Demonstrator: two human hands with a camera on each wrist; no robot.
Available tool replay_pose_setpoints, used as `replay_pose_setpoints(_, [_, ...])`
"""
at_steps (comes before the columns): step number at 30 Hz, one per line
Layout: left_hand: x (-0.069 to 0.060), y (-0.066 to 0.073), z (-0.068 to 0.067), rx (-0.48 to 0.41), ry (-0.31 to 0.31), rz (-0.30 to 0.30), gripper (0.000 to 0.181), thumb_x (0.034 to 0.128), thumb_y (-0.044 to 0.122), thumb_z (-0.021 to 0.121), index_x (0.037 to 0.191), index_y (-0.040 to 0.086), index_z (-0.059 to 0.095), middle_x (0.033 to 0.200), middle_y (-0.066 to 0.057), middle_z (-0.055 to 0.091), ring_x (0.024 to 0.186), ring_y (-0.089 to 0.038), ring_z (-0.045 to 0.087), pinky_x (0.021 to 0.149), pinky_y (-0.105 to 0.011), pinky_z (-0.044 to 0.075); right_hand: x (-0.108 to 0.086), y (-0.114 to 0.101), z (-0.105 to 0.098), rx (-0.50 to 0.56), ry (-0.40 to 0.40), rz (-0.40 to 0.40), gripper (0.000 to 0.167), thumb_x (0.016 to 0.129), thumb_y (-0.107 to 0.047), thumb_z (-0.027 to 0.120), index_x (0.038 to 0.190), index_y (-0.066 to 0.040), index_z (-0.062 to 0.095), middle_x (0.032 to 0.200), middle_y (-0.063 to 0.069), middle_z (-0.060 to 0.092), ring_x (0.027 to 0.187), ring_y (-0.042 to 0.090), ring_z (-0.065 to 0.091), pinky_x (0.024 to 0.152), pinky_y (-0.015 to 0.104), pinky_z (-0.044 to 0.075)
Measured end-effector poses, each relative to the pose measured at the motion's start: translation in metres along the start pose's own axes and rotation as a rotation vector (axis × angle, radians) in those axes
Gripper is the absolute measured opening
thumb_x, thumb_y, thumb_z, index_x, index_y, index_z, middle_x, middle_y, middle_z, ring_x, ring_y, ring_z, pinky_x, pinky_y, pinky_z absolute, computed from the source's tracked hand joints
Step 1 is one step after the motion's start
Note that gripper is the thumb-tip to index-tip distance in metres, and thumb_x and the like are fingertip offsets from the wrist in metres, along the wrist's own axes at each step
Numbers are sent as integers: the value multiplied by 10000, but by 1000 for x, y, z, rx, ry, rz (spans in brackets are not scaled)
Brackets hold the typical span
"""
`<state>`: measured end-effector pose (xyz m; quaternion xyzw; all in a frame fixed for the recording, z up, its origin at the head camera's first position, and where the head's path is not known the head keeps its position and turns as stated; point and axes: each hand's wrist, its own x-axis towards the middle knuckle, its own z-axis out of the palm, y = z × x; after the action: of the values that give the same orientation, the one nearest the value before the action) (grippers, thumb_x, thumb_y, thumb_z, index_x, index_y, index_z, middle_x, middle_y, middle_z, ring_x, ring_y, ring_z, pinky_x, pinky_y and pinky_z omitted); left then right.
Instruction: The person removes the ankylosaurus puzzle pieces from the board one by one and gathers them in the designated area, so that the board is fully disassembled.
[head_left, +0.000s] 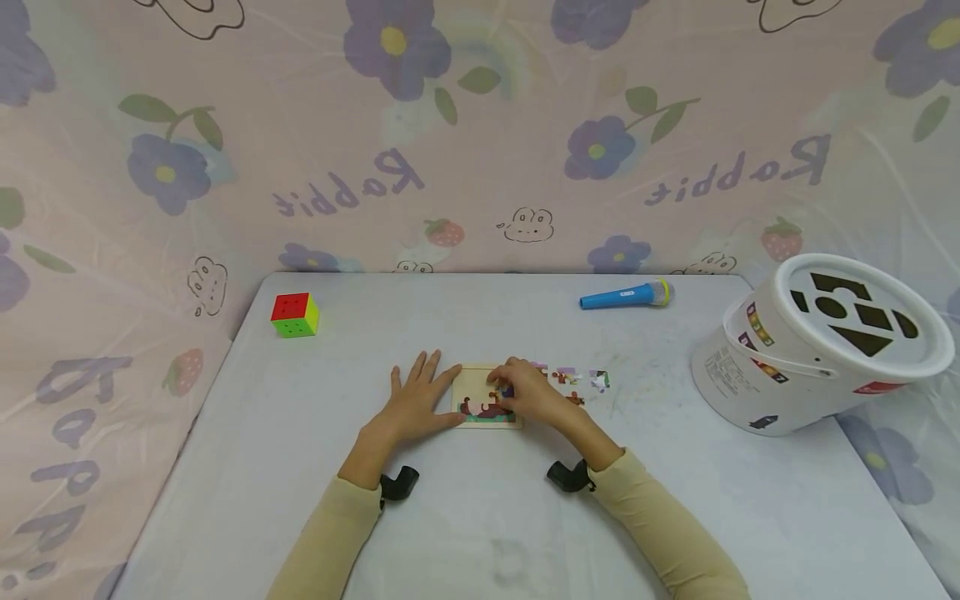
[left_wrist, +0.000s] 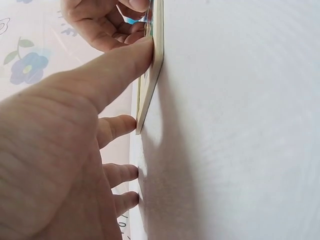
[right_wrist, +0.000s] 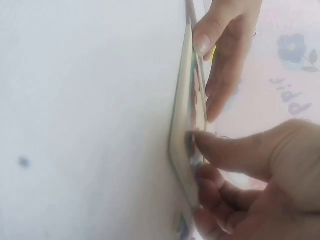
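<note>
A small wooden jigsaw board [head_left: 472, 379] lies flat on the table, with fitted colourful pieces [head_left: 480, 408] along its lower part and bare wood above. My left hand [head_left: 411, 407] is spread at the board's left side; its thumb rests on the near left corner and the index fingertip touches the far left edge. Over the right half of the board, my right hand [head_left: 534, 393] pinches a dark puzzle piece [head_left: 507, 391], mostly hidden by the fingers. In the right wrist view its thumb [right_wrist: 225, 150] is low against the board. Several loose puzzle pieces [head_left: 600, 381] lie to the right.
On the white table [head_left: 465, 517], a red and green puzzle cube [head_left: 295, 315] stands at the back left. A blue toy microphone [head_left: 622, 297] lies at the back right. A white lidded bucket [head_left: 780, 367] with shaped holes stands at the right edge. Patterned cloth hangs behind.
</note>
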<state>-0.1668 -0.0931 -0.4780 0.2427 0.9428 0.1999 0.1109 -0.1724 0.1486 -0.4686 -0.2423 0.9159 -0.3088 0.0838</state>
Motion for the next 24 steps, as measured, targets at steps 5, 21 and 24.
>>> replay_pose_setpoints(5, [0,-1,0,4,-3,3,840,892,538,682,1569,181,336,1648,-200,103,1510,-417,18,1088,-747,-7,0,2,0,25,-11,30,285,822,53,769,1088,-7,686,947,59,548,912,217,513,825,359,484])
replay_pose_setpoints(21, [-1,-1,1,-13,9,15,836,886,526,694,1562,174,351,1640,-220,119,1506,-430,26,1078,-759,3,-4,16,-8,163,-29,-56,300,843,123,670,1079,-59,697,912,27,631,793,153,520,710,284,469])
replay_pose_setpoints(24, [-1,-1,0,-20,13,20,836,883,521,702,1558,168,357,1637,-227,126,1504,-436,31,1075,-762,1,-3,15,-8,150,-19,-42,293,848,113,679,1062,-86,695,889,19,625,763,148,519,686,279,465])
